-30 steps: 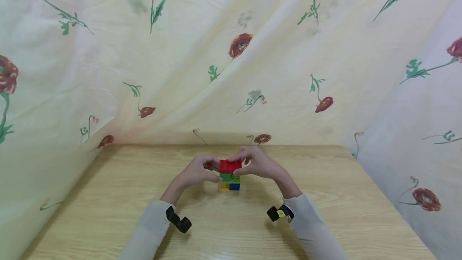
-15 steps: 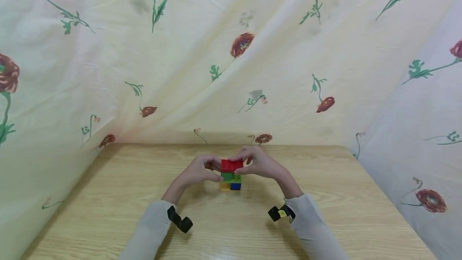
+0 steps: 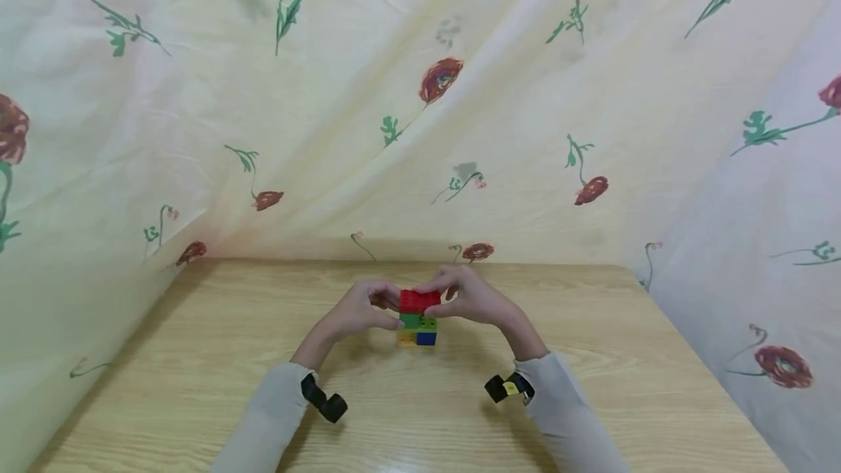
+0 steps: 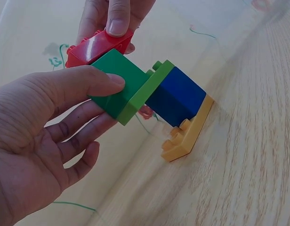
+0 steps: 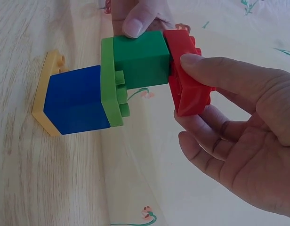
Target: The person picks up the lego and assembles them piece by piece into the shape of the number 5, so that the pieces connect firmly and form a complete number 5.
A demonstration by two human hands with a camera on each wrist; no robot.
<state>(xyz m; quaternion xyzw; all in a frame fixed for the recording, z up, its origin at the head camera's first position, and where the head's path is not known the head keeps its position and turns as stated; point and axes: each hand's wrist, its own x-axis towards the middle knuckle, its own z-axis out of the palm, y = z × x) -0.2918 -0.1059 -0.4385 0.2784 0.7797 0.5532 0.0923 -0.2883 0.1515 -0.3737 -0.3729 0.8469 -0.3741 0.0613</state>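
Note:
A small tower of toy building bricks stands on the table. At its foot is a flat yellow brick (image 4: 189, 136), with a blue brick (image 5: 76, 101) on one end of it. Above the blue one lies a thin light green brick (image 5: 110, 80), which carries a dark green brick (image 4: 119, 70). My left hand (image 3: 360, 310) pinches the dark green brick, thumb on its near face. At the top, a red brick (image 5: 185, 92) sits slightly askew against the dark green one and juts out past it. Thumb and fingers of my right hand (image 3: 471, 298) grip the red brick.
The wooden table (image 3: 420, 414) ends at the back against a flowered cloth (image 3: 342, 115), which also hangs along both sides. Each wrist wears a black camera band; the left camera (image 3: 333, 408) and right camera (image 3: 496, 388) are close above the wood.

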